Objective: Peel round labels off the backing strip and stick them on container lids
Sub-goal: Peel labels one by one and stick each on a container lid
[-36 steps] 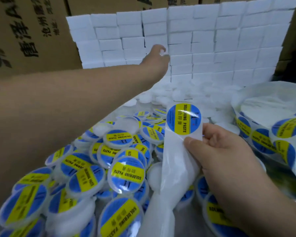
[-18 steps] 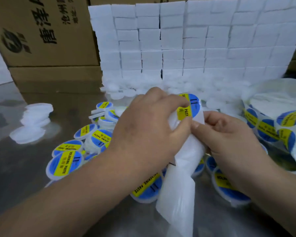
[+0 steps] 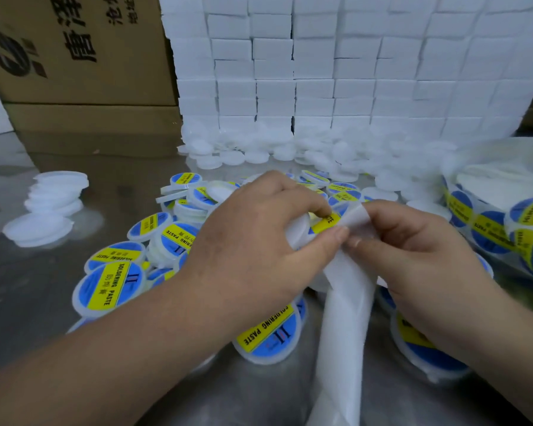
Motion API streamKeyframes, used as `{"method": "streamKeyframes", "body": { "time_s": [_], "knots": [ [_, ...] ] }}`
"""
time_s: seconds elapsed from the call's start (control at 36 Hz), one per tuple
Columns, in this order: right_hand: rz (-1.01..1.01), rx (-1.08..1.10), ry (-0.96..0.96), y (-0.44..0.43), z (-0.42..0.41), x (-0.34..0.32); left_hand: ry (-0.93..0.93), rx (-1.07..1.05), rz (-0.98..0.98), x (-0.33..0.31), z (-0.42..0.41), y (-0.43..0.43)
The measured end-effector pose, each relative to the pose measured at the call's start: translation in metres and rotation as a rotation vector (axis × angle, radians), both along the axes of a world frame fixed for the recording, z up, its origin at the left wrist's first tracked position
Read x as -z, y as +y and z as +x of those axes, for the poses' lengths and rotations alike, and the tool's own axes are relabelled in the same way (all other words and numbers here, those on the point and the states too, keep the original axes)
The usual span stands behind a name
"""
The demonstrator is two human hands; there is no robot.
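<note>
My left hand (image 3: 259, 241) and my right hand (image 3: 413, 250) meet at the centre of the view. The right hand pinches the top of the white backing strip (image 3: 345, 302), which hangs down toward me. The left hand grips a white container lid (image 3: 297, 232) and pinches the blue and yellow round label (image 3: 325, 222) between thumb and forefinger, with the label partly off the strip. Most of the label and lid are hidden by my fingers.
Several labelled lids (image 3: 111, 284) lie piled on the steel table (image 3: 28, 287). Plain white lids (image 3: 53, 192) are stacked at left and heaped (image 3: 259, 149) below a wall of white boxes (image 3: 351, 72). Cardboard cartons (image 3: 74, 56) stand at back left; a label roll (image 3: 490, 226) lies right.
My left hand came back from the far lid heap with a white lid and joined the right hand at the strip. It now pinches the label, which is bent away from the backing.
</note>
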State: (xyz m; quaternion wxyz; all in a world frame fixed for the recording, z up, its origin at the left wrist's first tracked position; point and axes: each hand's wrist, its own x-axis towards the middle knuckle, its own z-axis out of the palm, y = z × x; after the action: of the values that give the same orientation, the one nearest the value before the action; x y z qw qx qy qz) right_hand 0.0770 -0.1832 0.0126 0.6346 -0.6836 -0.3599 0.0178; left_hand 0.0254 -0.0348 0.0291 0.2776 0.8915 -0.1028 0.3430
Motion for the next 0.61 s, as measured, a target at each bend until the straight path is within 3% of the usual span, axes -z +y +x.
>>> {"method": "streamKeyframes", "body": {
  "time_s": [0.19,0.36,0.53,0.61],
  "knots": [
    [-0.006,0.04,-0.065,0.001,0.0,-0.001,0.056,-0.024,-0.238,-0.003,0.001,0.001],
    [0.039,0.102,-0.023,-0.003,0.001,-0.001,-0.091,-0.18,-0.461,-0.011,0.011,0.019],
    [0.055,0.248,-0.255,-0.003,0.002,-0.002,-0.216,-0.24,-0.426,-0.014,0.014,0.03],
    [0.05,0.328,-0.342,-0.003,0.002,-0.002,-0.23,-0.228,-0.286,-0.011,0.01,0.023]
  ]
}}
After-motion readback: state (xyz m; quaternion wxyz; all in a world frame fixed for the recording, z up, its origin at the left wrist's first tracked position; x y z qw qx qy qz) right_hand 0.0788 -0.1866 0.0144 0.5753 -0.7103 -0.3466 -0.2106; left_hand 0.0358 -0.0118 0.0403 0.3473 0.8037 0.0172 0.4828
